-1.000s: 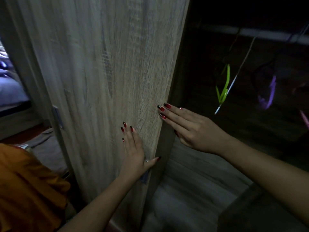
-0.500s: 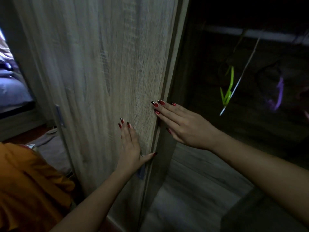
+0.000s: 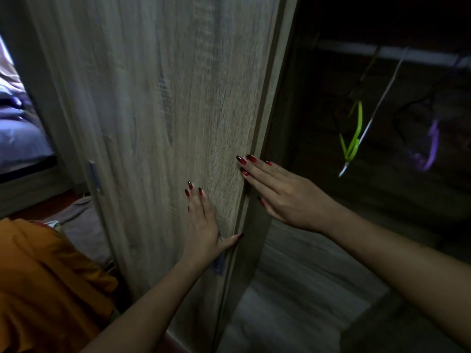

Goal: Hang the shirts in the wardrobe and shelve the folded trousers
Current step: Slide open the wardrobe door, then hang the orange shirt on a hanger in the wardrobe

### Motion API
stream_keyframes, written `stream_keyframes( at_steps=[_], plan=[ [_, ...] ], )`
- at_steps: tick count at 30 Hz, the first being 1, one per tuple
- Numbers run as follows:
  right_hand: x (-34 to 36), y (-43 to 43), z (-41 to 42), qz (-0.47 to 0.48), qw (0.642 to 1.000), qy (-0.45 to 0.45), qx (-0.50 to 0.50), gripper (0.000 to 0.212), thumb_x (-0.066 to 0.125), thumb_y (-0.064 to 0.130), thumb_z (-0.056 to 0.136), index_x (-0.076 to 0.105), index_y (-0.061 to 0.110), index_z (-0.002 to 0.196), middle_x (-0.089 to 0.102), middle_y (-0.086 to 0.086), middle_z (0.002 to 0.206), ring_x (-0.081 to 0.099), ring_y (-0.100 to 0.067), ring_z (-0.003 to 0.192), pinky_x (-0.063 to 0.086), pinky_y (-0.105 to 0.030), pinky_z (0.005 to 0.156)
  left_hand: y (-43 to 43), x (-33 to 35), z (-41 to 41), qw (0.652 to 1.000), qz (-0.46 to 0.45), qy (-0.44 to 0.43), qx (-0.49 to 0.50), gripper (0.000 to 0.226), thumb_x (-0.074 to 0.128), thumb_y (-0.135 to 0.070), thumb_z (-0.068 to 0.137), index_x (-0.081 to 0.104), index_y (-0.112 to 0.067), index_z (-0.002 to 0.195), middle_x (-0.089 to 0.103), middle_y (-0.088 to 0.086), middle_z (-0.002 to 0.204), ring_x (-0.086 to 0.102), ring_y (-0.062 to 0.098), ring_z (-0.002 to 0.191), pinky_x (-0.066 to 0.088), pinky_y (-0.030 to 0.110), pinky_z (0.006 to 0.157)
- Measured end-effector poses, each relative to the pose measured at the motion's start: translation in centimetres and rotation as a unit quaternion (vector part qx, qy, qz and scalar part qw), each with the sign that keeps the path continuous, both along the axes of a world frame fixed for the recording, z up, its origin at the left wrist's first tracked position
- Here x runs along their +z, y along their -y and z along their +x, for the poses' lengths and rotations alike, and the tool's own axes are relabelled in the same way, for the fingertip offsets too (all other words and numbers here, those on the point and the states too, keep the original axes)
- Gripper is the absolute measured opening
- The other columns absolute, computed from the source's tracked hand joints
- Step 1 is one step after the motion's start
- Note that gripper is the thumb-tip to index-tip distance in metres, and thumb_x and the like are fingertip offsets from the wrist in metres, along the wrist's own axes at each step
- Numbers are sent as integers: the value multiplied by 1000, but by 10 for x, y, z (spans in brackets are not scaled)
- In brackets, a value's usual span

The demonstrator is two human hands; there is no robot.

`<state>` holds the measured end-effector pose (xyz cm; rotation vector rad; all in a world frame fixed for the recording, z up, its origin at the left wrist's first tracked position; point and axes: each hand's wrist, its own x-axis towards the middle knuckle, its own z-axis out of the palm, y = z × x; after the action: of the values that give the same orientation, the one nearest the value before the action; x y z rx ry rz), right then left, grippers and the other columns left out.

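A tall wood-grain sliding wardrobe door [image 3: 158, 123] fills the middle of the head view. My left hand [image 3: 204, 222] lies flat on its face with straight fingers, thumb near the small handle [image 3: 220, 262]. My right hand [image 3: 280, 194] presses with straight fingers against the door's right edge. To the right, the dark wardrobe interior shows a hanging rail [image 3: 382, 53] with a green hanger [image 3: 354, 133], a white hanger [image 3: 374, 115] and a purple hanger [image 3: 430, 146]. Grey fabric [image 3: 81, 220] lies low at the left behind the door.
An orange garment [image 3: 46, 284] fills the lower left corner. A bed with a purple-grey cover [image 3: 17, 138] is at the far left. The wardrobe's pale wooden floor board [image 3: 293, 289] is at the lower right, with a dark box edge [image 3: 397, 327] near it.
The door edge and both hands have shifted a little to the left, exposing more of the wardrobe interior; both hands stay flat on the door.
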<state>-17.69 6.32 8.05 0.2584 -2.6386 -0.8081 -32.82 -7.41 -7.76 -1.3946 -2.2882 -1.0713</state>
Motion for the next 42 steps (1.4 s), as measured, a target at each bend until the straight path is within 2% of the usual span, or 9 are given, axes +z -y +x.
stream_keyframes(
  at_steps=[9,14,18,20,23,26,30,33,42],
  plan=[
    [-2,12,3,-43,999,-20,-19,56,41,21,95,26,3,146,17,-16,157,15,-26,146,28,-40,116,3,3,2,999,-30,5,11,134,65,-68,70,-25,-1,144,-34,21,151,-26,36,142,3,52,117],
    [-18,42,-6,-116,985,-111,55,42,52,18,90,54,2,129,51,-16,139,46,-28,131,41,-38,106,34,4,-8,998,-54,29,10,116,56,-64,79,-26,-14,145,-36,2,153,-23,16,145,0,35,120],
    [-39,79,-51,-222,957,-125,138,29,57,15,88,64,4,114,65,-11,115,62,-27,103,48,-35,91,100,2,-26,995,-14,83,61,79,52,-53,86,22,-18,150,15,-1,159,16,9,145,17,28,119],
    [-53,113,-87,-282,938,-97,176,23,56,15,89,64,7,109,65,-8,107,61,-24,96,48,-31,86,158,1,-45,985,20,112,128,50,53,-44,87,55,-17,130,55,-1,135,49,8,126,41,32,108],
    [-72,162,-139,-384,900,-32,204,18,54,19,89,61,12,104,62,-3,101,60,-20,92,49,-31,79,240,1,-70,960,63,166,215,20,61,-15,87,69,-19,105,69,-6,103,62,-5,93,53,24,83],
    [-93,206,-194,-467,861,46,196,12,55,21,86,60,15,96,59,-1,94,59,-17,84,51,-35,72,309,2,-92,912,121,223,323,18,61,-3,87,71,-16,95,70,-5,94,61,-13,86,47,5,74],
    [-115,264,-269,-529,822,94,189,12,61,13,84,62,18,95,58,4,94,54,-7,85,42,-16,71,382,-4,-140,833,189,316,412,23,57,-13,92,66,-31,82,69,-5,85,66,15,79,53,32,75],
    [-125,297,-317,-538,816,100,183,14,59,11,86,63,16,98,55,7,96,49,-3,84,34,-8,69,404,-7,-168,800,214,341,445,14,54,-14,94,66,-20,91,67,-2,84,65,19,84,54,28,70],
    [-153,345,-400,-577,807,99,74,27,60,18,88,57,11,114,52,-6,119,49,-17,111,33,-17,88,414,-14,-206,803,107,302,503,32,66,-36,85,67,-11,105,67,-1,87,64,12,79,54,26,65]
  ],
)
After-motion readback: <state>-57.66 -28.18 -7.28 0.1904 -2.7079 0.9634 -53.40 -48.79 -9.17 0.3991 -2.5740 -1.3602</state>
